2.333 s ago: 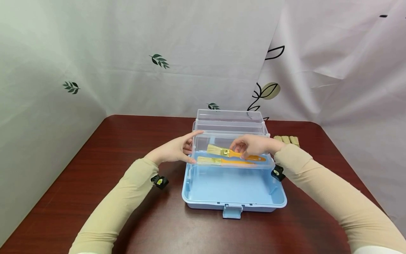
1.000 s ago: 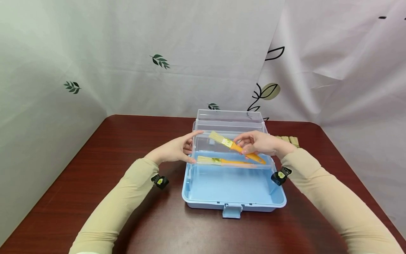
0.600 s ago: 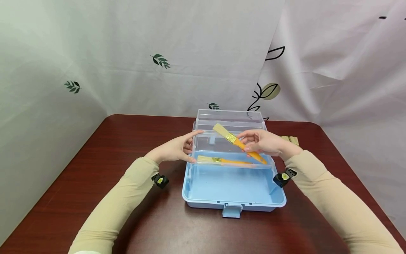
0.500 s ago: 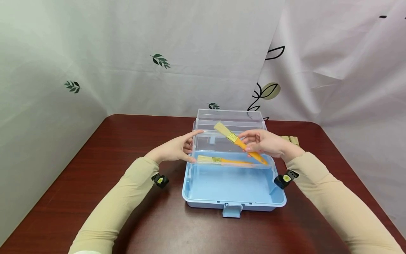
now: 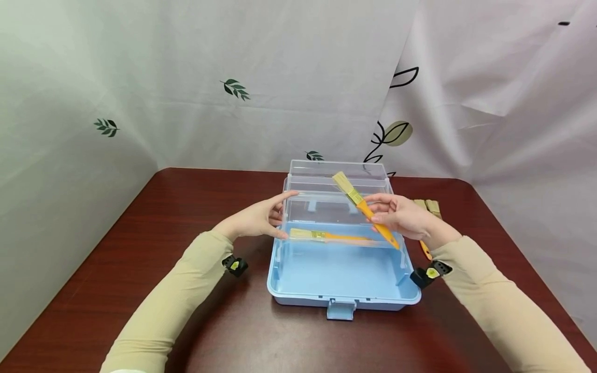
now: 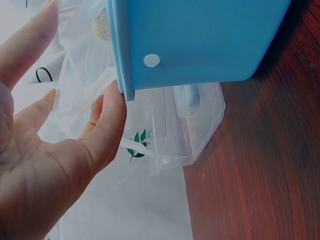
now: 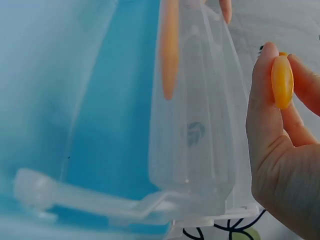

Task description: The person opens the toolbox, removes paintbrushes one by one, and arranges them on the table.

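Note:
In the head view, my right hand (image 5: 403, 215) pinches the yellow handle of a paintbrush (image 5: 366, 207), raised and tilted above the box with its bristles up and to the left. The right wrist view shows the end of this handle (image 7: 283, 82) between thumb and fingers. My left hand (image 5: 256, 220) holds the left end of a clear plastic tray (image 5: 308, 211), thumb at its front and index finger at its back. A second paintbrush (image 5: 322, 236) lies along that tray. The tray belongs to an opened light blue toolbox (image 5: 342, 269).
More paintbrushes (image 5: 432, 208) lie to the right of the toolbox, partly hidden behind my right hand. A latch (image 5: 341, 310) hangs at the box front. Another clear panel (image 5: 322, 168) rises at the back. Everything stands on a dark red table (image 5: 210, 202), with white cloth (image 5: 280, 77) behind.
My right hand has lifted one paintbrush out of the clear tray, then moved right and tilted it steeper. My left hand has stayed at the tray's end.

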Demonstrator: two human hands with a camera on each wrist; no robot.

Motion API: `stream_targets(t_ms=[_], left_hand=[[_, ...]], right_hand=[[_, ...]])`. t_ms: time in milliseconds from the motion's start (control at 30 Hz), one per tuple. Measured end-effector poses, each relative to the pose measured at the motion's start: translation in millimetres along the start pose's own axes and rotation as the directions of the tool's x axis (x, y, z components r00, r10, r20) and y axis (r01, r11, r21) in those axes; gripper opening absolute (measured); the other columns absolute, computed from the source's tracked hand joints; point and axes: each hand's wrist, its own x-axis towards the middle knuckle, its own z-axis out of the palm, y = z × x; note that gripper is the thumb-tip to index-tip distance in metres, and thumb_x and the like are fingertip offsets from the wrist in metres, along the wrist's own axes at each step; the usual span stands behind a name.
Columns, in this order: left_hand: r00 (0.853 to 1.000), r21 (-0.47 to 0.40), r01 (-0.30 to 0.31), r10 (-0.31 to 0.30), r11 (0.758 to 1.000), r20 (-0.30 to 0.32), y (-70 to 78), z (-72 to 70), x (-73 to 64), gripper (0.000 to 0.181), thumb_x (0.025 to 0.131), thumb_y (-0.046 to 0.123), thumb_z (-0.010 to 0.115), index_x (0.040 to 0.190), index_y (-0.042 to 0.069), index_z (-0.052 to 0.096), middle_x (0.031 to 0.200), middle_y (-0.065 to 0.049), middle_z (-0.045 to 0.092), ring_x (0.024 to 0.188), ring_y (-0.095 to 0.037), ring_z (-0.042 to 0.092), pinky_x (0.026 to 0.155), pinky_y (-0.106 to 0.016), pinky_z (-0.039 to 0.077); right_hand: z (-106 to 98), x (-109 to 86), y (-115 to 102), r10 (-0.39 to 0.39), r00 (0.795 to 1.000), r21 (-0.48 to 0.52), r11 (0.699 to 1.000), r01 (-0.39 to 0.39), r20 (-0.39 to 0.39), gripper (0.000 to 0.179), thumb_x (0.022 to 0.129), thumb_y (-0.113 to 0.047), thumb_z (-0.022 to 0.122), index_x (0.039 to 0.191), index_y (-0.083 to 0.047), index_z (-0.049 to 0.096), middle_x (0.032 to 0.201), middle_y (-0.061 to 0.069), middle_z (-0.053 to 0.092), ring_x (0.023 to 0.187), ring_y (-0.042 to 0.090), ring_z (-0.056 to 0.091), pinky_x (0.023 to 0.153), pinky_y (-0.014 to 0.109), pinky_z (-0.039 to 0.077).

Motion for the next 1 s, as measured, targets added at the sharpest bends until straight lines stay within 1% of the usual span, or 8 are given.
stream_targets(t_ms=[133, 233, 367, 500, 633, 767, 900, 1000], left_hand=[[1.0, 0.0, -0.006, 0.006, 1.0, 0.002, -1.6, 0.0, 0.2, 0.098, 0.074, 0.012, 0.081, 0.149, 0.034, 0.022, 0.113, -0.013, 0.039, 0.107, -0.027, 0.053, 0.098, -0.041, 0.046], [1.0, 0.002, -0.009, 0.009, 1.0, 0.005, -2.3, -0.1, 0.2, 0.098, 0.074, 0.013, 0.081, 0.149, 0.035, 0.022, 0.113, -0.013, 0.039, 0.107, -0.027, 0.052, 0.098, -0.041, 0.046], [1.0, 0.004, -0.014, 0.014, 1.0, 0.01, -2.2, -0.7, -0.2, 0.098, 0.075, 0.012, 0.081, 0.149, 0.035, 0.022, 0.108, -0.011, 0.037, 0.102, -0.025, 0.051, 0.095, -0.04, 0.047], [1.0, 0.002, -0.014, 0.014, 1.0, 0.011, -1.7, -0.7, 0.0, 0.098, 0.075, 0.01, 0.08, 0.15, 0.033, 0.021, 0.105, -0.011, 0.036, 0.099, -0.025, 0.05, 0.094, -0.039, 0.047], [1.0, 0.002, -0.004, 0.004, 1.0, 0.006, -2.0, -0.7, 0.4, 0.098, 0.075, 0.01, 0.08, 0.15, 0.034, 0.021, 0.11, -0.012, 0.038, 0.103, -0.026, 0.05, 0.095, -0.04, 0.047], [1.0, 0.002, -0.005, 0.005, 1.0, 0.005, -2.8, -1.2, 0.3, 0.098, 0.075, 0.01, 0.08, 0.15, 0.034, 0.021, 0.109, -0.011, 0.038, 0.102, -0.025, 0.051, 0.095, -0.04, 0.047], [1.0, -0.001, -0.016, 0.016, 1.0, 0.012, -2.8, -1.2, 0.0, 0.098, 0.076, 0.01, 0.079, 0.15, 0.033, 0.02, 0.104, -0.011, 0.037, 0.099, -0.025, 0.05, 0.092, -0.04, 0.047], [1.0, -0.002, -0.017, 0.017, 1.0, 0.014, -1.7, -0.5, -0.4, 0.098, 0.076, 0.009, 0.079, 0.15, 0.032, 0.02, 0.104, -0.01, 0.036, 0.099, -0.025, 0.05, 0.093, -0.039, 0.047]], right_hand=[[-3, -6.5, 4, -0.016, 1.0, 0.025, 1.0, 0.015, 0.026, 0.033, 0.089, -0.011, 0.065, 0.119, -0.023, 0.057, 0.104, -0.006, 0.065, 0.09, 0.013, 0.063, 0.078, 0.025, 0.055], [-3, -11.2, 4, 0.015, 1.0, 0.025, 1.0, -0.015, 0.001, 0.031, 0.09, -0.007, 0.063, 0.115, -0.025, 0.058, 0.102, -0.006, 0.066, 0.089, 0.012, 0.064, 0.078, 0.024, 0.055], [-3, -15.9, 6, 0.03, 0.999, 0.051, 0.998, -0.03, -0.012, 0.033, 0.092, 0.001, 0.056, 0.113, -0.024, 0.059, 0.101, -0.003, 0.066, 0.088, 0.012, 0.064, 0.077, 0.025, 0.056], [-6, -19.4, 10, 0.013, 1.0, 0.1, 0.995, -0.015, 0.017, 0.033, 0.092, 0.002, 0.055, 0.113, -0.023, 0.06, 0.101, 0.0, 0.067, 0.085, 0.013, 0.065, 0.076, 0.025, 0.056], [-7, -22.2, 12, 0.005, 0.999, 0.131, 0.991, -0.01, 0.04, 0.033, 0.092, 0.003, 0.054, 0.114, -0.021, 0.059, 0.101, 0.0, 0.067, 0.081, 0.013, 0.065, 0.075, 0.023, 0.056], [-8, -25.0, 14, 0.013, 1.0, 0.126, 0.992, -0.016, 0.023, 0.032, 0.093, 0.002, 0.054, 0.115, -0.021, 0.058, 0.102, -0.001, 0.067, 0.082, 0.012, 0.065, 0.074, 0.024, 0.056], [-9, -29.2, 18, 0.021, 1.0, 0.124, 0.992, -0.02, -0.007, 0.031, 0.093, 0.001, 0.055, 0.114, -0.022, 0.057, 0.102, -0.001, 0.067, 0.085, 0.012, 0.065, 0.075, 0.024, 0.056], [-11, -34.3, 21, 0.02, 0.999, 0.154, 0.988, -0.015, -0.031, 0.032, 0.093, 0.002, 0.054, 0.113, -0.022, 0.059, 0.102, -0.001, 0.066, 0.086, 0.011, 0.064, 0.075, 0.025, 0.056]])
